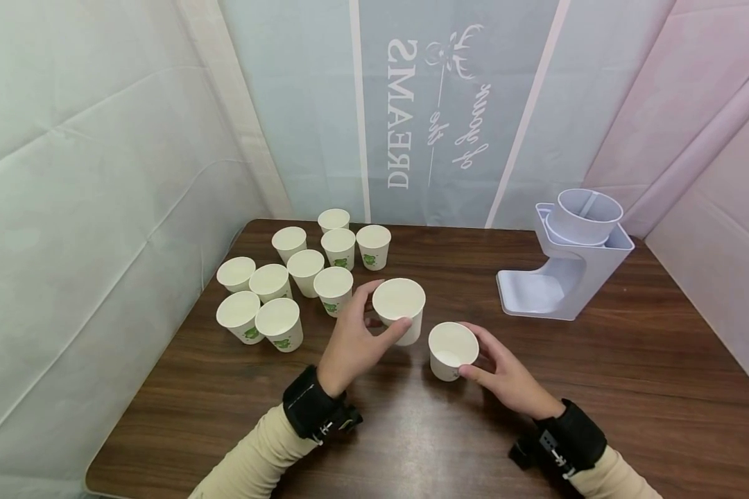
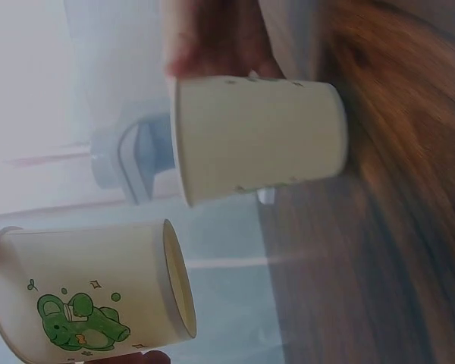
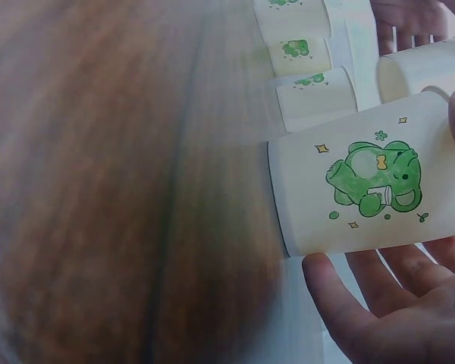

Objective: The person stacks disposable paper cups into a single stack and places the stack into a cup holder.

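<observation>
Head view: left hand point(image 1: 356, 343) grips one cup point(image 1: 399, 299); right hand point(image 1: 512, 380) grips another cup point(image 1: 448, 350).
Both are near each other over the table point(image 1: 406, 443), between ten more cups point(image 1: 306, 274) and a pale stand point(image 1: 577, 277). Left wrist view: a green bear point(image 2: 83, 324) marks the nearer cup. Right wrist view: the right hand curls partway round its bear-printed cup.
</observation>
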`<state>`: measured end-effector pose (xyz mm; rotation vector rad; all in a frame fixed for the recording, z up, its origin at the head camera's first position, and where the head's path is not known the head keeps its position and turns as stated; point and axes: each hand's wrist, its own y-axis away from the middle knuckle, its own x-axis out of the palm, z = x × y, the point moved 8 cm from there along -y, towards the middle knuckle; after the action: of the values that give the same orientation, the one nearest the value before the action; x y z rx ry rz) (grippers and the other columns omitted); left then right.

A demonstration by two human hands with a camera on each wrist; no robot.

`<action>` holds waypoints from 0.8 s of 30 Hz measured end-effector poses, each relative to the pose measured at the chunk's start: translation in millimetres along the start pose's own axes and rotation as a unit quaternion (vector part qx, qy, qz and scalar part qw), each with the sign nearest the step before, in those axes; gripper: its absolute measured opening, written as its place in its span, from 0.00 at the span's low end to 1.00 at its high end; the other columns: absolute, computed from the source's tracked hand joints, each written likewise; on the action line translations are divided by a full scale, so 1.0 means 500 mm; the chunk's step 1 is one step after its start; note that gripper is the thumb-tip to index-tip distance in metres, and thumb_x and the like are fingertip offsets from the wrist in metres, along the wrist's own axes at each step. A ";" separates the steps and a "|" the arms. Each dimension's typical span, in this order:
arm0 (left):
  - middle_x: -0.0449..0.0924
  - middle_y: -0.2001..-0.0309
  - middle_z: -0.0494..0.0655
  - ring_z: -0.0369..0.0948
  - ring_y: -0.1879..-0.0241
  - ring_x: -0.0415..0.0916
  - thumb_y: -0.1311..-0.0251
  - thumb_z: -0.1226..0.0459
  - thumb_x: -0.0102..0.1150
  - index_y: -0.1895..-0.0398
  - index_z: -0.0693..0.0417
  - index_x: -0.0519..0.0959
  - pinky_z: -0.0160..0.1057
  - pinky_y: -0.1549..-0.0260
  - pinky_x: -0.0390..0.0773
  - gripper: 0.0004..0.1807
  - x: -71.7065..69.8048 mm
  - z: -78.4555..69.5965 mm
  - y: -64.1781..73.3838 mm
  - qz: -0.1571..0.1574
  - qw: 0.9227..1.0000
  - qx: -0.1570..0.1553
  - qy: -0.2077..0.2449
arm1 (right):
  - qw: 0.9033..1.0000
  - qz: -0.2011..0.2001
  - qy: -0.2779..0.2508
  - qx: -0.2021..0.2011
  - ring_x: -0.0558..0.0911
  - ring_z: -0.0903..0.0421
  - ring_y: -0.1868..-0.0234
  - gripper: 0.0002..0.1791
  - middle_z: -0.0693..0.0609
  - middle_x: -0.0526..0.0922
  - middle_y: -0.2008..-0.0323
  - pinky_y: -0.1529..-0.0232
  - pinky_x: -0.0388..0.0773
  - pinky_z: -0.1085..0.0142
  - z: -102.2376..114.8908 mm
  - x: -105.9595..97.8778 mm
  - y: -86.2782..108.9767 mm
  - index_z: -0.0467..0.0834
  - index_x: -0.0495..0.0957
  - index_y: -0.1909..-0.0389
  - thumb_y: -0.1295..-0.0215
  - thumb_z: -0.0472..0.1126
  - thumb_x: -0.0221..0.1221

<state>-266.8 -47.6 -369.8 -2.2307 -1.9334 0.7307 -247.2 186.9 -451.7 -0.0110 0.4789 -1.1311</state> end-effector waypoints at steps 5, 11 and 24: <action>0.78 0.44 0.47 0.40 0.48 0.77 0.40 0.58 0.73 0.31 0.54 0.69 0.52 0.55 0.81 0.36 0.016 -0.018 -0.005 0.013 1.000 -0.002 0.005 | 1.000 0.000 -0.006 0.002 0.71 0.65 0.35 0.36 0.37 0.70 0.32 0.39 0.70 0.73 -0.001 0.000 -0.001 0.38 0.59 0.25 0.30 0.31 0.62; 0.78 0.44 0.45 0.38 0.47 0.77 0.41 0.58 0.73 0.30 0.53 0.68 0.50 0.54 0.82 0.37 0.035 -0.040 -0.012 0.025 1.000 0.007 0.008 | 1.000 0.007 -0.011 0.011 0.72 0.59 0.34 0.36 0.37 0.69 0.32 0.39 0.72 0.72 -0.001 0.001 0.000 0.39 0.58 0.24 0.29 0.31 0.61; 0.77 0.43 0.46 0.37 0.46 0.75 0.41 0.59 0.73 0.28 0.56 0.65 0.38 0.52 0.82 0.40 0.092 -0.055 -0.024 0.068 0.997 0.026 0.018 | 0.999 0.010 -0.016 0.035 0.73 0.66 0.38 0.36 0.37 0.69 0.33 0.41 0.72 0.74 -0.007 0.003 -0.002 0.36 0.56 0.24 0.28 0.32 0.61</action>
<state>-262.5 5.0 -354.5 -2.3447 -1.7400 0.7418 -249.0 186.0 -455.2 0.0371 0.4102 -1.1265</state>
